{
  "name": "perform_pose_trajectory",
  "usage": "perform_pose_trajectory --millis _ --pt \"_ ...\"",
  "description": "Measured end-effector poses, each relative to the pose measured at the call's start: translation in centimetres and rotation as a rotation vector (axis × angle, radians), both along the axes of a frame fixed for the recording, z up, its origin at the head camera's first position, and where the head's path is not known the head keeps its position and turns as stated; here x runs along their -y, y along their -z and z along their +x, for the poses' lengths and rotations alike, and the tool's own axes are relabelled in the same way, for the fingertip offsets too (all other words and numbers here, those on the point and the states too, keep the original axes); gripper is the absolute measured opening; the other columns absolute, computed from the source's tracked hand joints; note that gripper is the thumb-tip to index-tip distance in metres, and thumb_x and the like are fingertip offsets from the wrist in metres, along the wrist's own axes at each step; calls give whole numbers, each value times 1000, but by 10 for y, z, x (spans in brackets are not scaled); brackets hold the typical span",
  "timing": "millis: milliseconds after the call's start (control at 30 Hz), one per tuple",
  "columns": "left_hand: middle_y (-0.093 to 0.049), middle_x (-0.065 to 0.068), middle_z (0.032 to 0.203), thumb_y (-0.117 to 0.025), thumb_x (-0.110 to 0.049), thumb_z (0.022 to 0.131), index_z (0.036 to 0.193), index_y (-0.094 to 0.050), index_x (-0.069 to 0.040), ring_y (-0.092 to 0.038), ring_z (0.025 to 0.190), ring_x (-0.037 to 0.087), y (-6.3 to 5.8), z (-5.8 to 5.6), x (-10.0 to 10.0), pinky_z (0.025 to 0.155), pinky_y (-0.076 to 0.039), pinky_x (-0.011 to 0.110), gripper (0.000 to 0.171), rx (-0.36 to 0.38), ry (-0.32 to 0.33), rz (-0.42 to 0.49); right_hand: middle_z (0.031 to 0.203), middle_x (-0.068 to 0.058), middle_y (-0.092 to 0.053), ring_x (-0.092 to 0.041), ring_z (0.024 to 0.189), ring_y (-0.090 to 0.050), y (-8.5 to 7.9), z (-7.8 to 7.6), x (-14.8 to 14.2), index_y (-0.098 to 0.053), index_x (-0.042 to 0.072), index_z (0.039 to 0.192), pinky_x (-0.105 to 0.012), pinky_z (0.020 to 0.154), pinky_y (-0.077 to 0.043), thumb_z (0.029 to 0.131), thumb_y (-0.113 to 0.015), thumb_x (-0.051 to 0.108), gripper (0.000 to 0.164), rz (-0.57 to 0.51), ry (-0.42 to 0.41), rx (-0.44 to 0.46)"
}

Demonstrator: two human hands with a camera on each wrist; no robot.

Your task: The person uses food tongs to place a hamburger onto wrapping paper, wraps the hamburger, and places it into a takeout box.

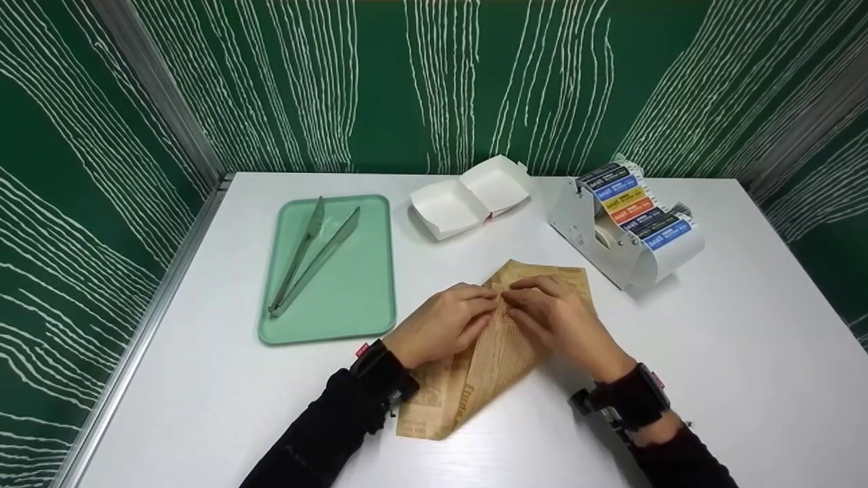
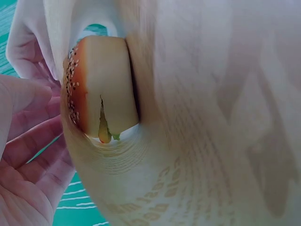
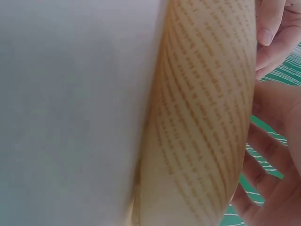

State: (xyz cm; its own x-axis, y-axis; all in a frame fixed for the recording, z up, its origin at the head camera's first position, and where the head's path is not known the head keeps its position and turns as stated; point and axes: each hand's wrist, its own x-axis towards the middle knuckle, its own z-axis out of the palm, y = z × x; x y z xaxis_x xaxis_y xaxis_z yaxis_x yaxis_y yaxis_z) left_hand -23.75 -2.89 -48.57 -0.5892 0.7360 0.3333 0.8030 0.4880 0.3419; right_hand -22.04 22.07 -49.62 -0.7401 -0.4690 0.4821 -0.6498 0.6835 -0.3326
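Note:
A sheet of brown printed wrapping paper [image 1: 495,366] is folded over on the white table, between the two hands. Through its open side, the left wrist view shows a sesame-topped burger [image 2: 108,84] inside, with a bit of green at a split in the bun. My left hand [image 1: 444,322] pinches the paper's folded upper edge. Close beside it, my right hand [image 1: 566,322] pinches the same edge from the other side. In the right wrist view the paper [image 3: 197,113] bulges in front of the right hand's fingers, hiding some fingertips.
A green tray [image 1: 339,291] with metal tongs [image 1: 298,271] on it lies to the left. Behind the paper stands an open white box [image 1: 447,203]. At the back right is a label dispenser [image 1: 630,224] with rolls of coloured labels. Green walls border the table.

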Motion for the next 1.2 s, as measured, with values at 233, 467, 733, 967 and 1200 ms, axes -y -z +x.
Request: perform_pose_trajectory --millis 233,467,733,967,1200 --pt "-68 11 148 -60 -18 111 136 -73 -4 -66 136 23 2 0 -1 117 -51 31 32 -9 -1 -15 144 -10 -70 -35 140 -61 -1 1 0 -78 12 129 -57 118 -48 96 -82 16 33 5 20 76" --pt "-70 11 145 -61 -17 110 134 -74 -4 -68 131 22 2 1 -1 114 -53 30 30 -36 9 12 146 -10 -69 -38 147 -56 0 1 0 -76 14 129 -63 122 -42 96 -82 16 34 8 28 94" --pt "-71 10 144 -61 -18 110 134 -74 -4 -68 127 22 4 1 -3 111 -54 30 31 -81 12 13 133 -8 -73 -32 130 -64 2 0 -1 -77 13 126 -53 114 -51 96 -82 15 30 -13 16 37" --pt "-69 9 147 -59 -22 111 138 -72 -7 -68 122 24 5 1 -5 107 -56 33 33 -141 6 -41 130 -8 -70 -28 124 -61 1 1 -2 -78 14 127 -49 110 -51 97 -82 19 31 -18 36 52" --pt "-69 4 148 -59 -26 111 143 -69 -13 -67 121 24 5 3 -5 102 -57 36 36 -155 -20 -92 125 -9 -73 -29 119 -62 -9 -4 -15 -81 12 118 -50 105 -49 97 -81 17 22 -90 105 145"
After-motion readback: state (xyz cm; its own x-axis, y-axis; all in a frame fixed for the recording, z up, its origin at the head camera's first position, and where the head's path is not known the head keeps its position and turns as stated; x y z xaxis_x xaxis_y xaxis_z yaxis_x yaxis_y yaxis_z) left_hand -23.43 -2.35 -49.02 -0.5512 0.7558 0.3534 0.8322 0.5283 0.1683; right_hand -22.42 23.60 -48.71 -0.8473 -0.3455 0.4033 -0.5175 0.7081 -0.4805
